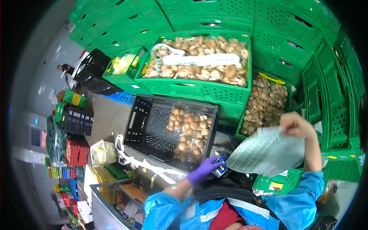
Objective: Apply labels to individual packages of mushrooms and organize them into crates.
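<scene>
In a purple glove, my left hand (204, 170) is closed on a small blue and white packet (220, 167) in front of my body. My bare right hand (296, 125) is raised to the right and pinches the top edge of a large pale sheet (264, 152) with rows of print. The sheet hangs curved from my fingers. Beyond my left hand sits a black plastic crate (143, 128), tilted in view, with several clear packs of brown mushrooms (188, 130) along its right side.
A green crate (191, 87) of mushroom packs stands behind, with a white paper strip (201, 59) lying across them. Another mushroom crate (264, 101) is at its right. Stacked green crates (207, 13) wall the back and right. A metal-edged bin (100, 199) is lower left; a person (67, 69) stands far off.
</scene>
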Demonstrator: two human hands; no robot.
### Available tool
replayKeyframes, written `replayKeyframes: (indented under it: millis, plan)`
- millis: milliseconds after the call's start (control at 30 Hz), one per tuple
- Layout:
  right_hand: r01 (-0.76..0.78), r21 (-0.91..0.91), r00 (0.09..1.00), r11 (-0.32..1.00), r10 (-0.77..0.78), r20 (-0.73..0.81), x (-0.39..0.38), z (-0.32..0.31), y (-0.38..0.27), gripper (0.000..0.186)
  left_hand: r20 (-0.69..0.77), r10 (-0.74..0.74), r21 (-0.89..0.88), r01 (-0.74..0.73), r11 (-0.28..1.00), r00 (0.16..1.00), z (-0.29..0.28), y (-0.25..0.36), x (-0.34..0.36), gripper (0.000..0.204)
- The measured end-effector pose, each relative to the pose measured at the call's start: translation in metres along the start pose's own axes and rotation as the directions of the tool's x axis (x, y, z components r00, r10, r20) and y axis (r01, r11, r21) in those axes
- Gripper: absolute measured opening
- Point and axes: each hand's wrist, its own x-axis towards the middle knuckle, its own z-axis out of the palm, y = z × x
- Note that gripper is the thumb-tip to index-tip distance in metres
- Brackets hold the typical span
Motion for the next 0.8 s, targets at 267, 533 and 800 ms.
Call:
replayKeyframes:
  millis: [267,533,800]
  plan:
    - [0.235,0.349,0.907,0.907,-0.075,-0.414,0.23,-0.063,-0.049,0.031,-0.319,0.199,-0.293,-0.297,0.909,0.926,-0.04,-0.047,-0.041,0.022]
    - [0.164,0.281,0.611,0.945,0.127,-0.782,0.335,-0.08,0.093,0.048,-0.416,0.241,-0.358,-0.401,0.843,0.877,-0.033,-0.067,-0.076,0.023]
    - [0.039,-0.214,0.015,0.976,-0.215,-0.977,0.16,0.0,0.117,0.044,-0.251,0.262,-0.255,-0.325,0.911,0.932,-0.044,-0.065,-0.052,0.02]
